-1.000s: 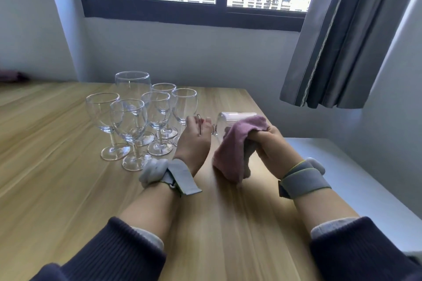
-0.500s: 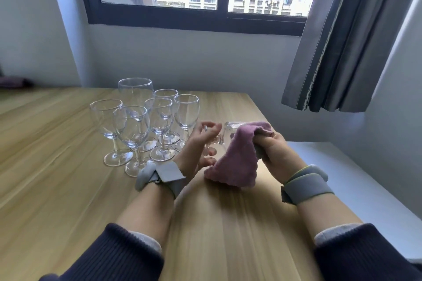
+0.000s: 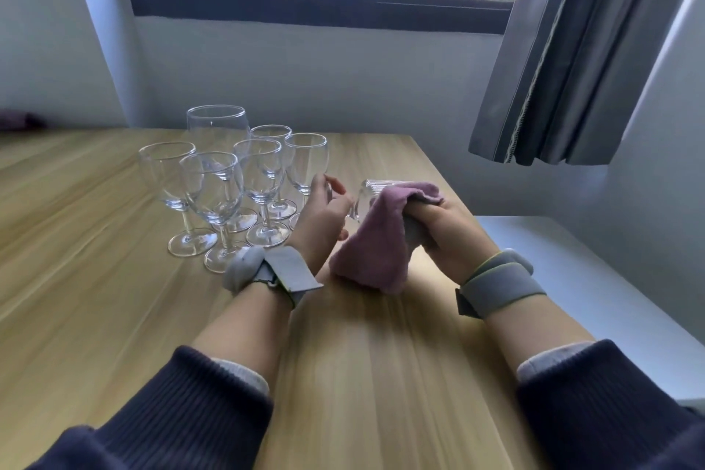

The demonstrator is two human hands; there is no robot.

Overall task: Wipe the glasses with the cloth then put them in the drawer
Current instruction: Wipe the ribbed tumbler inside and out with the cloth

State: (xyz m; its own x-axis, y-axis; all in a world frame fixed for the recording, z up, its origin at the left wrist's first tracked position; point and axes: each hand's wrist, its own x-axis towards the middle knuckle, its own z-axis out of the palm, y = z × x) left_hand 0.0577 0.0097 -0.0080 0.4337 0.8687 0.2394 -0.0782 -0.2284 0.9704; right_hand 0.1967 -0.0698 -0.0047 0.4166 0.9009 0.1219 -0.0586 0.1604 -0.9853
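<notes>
Nearest, two dark sleeves [image 3: 171, 404] reach over the wooden table [image 3: 362, 374]. The right hand [image 3: 444, 231] grips the pink cloth [image 3: 375, 240], wrapped over a glass [image 3: 366, 193] lying on its side. The left hand [image 3: 324, 216] pinches that glass's foot. Farther left, six stemmed glasses [image 3: 229, 183] stand upright, clustered.

A cluster of six clear stemmed wine glasses [image 3: 229, 187] stood upright and close together at eleven o'clock on the light wooden table [image 3: 381, 374], blocking passage there. The left hand [image 3: 324, 217] sat just beside the nearest foot. Table surface lay open at nine, six and twelve o'clock. A grey curtain [image 3: 587, 50] hung at two o'clock.
</notes>
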